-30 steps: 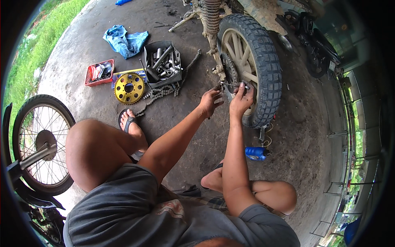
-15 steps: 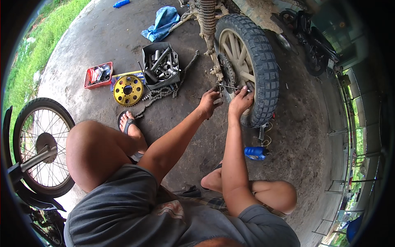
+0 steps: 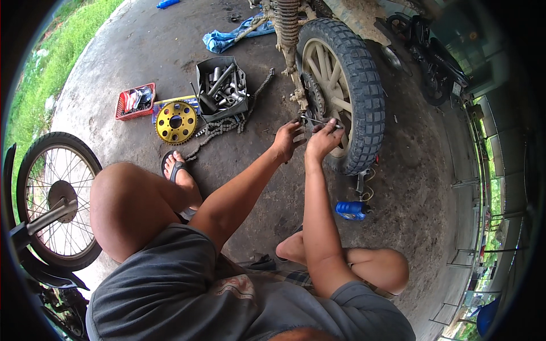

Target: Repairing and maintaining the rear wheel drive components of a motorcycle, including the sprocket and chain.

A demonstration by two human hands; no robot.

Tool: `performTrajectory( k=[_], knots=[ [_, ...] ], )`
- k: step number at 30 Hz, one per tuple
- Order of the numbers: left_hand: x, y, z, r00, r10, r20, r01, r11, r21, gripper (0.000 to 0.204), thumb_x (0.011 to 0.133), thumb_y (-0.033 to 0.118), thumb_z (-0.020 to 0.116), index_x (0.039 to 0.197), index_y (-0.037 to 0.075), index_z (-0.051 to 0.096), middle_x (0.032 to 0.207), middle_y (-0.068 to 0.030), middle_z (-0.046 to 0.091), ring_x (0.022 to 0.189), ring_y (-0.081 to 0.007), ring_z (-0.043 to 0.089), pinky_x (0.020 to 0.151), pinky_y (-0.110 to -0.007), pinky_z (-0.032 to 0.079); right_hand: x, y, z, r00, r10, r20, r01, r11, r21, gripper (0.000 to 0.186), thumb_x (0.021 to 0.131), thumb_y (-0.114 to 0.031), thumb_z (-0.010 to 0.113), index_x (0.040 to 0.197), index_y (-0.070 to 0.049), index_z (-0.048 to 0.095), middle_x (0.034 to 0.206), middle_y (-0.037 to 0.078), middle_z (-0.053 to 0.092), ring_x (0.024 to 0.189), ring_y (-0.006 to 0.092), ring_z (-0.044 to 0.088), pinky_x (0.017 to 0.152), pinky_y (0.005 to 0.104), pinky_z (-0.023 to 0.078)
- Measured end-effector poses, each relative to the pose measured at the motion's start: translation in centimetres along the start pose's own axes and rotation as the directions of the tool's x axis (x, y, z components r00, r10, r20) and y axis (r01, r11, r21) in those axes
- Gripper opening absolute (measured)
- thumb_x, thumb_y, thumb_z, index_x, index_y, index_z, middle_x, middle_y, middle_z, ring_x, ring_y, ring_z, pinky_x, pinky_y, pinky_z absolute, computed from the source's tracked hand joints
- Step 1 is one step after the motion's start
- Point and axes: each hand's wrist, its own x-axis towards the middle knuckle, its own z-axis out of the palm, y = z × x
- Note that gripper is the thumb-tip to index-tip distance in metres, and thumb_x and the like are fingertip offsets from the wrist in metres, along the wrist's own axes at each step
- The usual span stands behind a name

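My right hand [image 3: 324,139] is closed around a slim rod-like metal tool [image 3: 314,120], its exact kind too small to tell. The rod's tip points left, to the lower end of the motorcycle's rear frame [image 3: 298,96]. Beside that end, my left hand [image 3: 289,140] has its fingers curled; whatever lies in them is hidden. Just right of both hands stands the rear wheel [image 3: 367,96], with a knobby tyre and pale spokes. A sprocket [image 3: 314,94] shows on the wheel's near side.
Left of my hands are a black bin of sockets [image 3: 247,105], a loose chain [image 3: 219,128], a gold sprocket [image 3: 165,135] and a red basket [image 3: 120,108]. A blue bottle [image 3: 350,210] lies below the wheel. Farther off are a blue cloth [image 3: 219,41] and a spoked wheel [image 3: 91,162].
My right hand has shifted slightly left with the tool, and my left hand has moved a little left too. The blue cloth has flattened and spread to the right.
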Motion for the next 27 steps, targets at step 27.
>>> performTrajectory(
  k=[27],
  knots=[
    [-0.3, -2.6, 2.8, 0.996, -0.078, 0.038, 0.083, 0.989, -0.124, 0.035, 0.101, 0.022, 0.062, 0.126, -0.001, 0.056, 0.118, -0.0103, 0.067, 0.113, -0.0254, 0.064, 0.099, -0.041, 0.049, 1.2, 8.9, -7.0, 0.835, -0.275, 0.477, 0.551, 0.386, -0.740, 0.020, 0.085, -0.009, 0.060, 0.092, -0.007, 0.078, 0.088, 0.015, 0.071, 0.095, 0.0350, 0.057, 0.084, 0.0453, 0.047]
  ],
)
